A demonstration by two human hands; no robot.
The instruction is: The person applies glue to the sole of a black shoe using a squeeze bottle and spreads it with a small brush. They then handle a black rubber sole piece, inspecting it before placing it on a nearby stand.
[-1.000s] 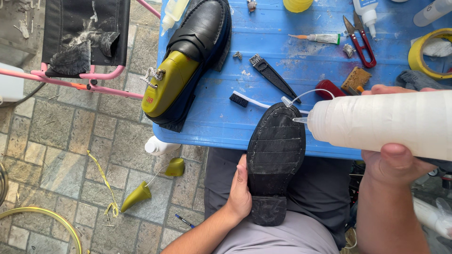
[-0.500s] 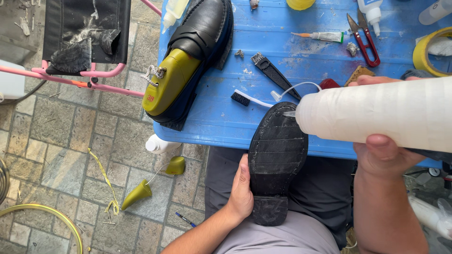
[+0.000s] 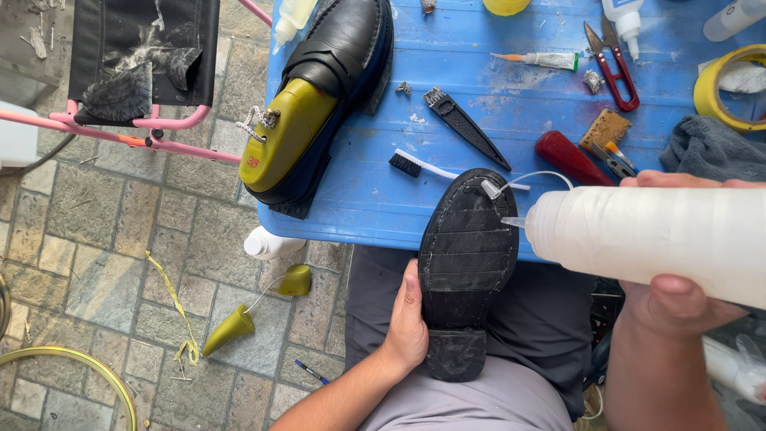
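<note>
Shoe [image 3: 467,271] sole-up on the person's lap, toe resting against the edge of the blue plastic desk [image 3: 479,88]; black rubber sole with fine ribbed tread and a blocky heel. Left hand [image 3: 408,319] wraps the shoe's side near the heel, fingers hidden behind it, grip closed on the shoe. Right hand [image 3: 678,299] clamps a big translucent white squeeze bottle [image 3: 646,239], thumb underneath, fingers over the top; the bottle lies sideways, its tapered nozzle pointing at the sole's toe edge, its small cap dangling on a thin loop just beside the tip. On the desk: second black leather shoe [image 3: 335,96] with a glossy olive plastic form inside, white-handled brush [image 3: 435,168] with black bristles, black serrated tool [image 3: 467,128], red-handled snips [image 3: 610,64], small glue tube [image 3: 542,60], sponge block [image 3: 605,129], yellow tape roll [image 3: 722,92], grey cloth [image 3: 710,152]. Stone-paved floor [image 3: 96,263] to the left.
</note>
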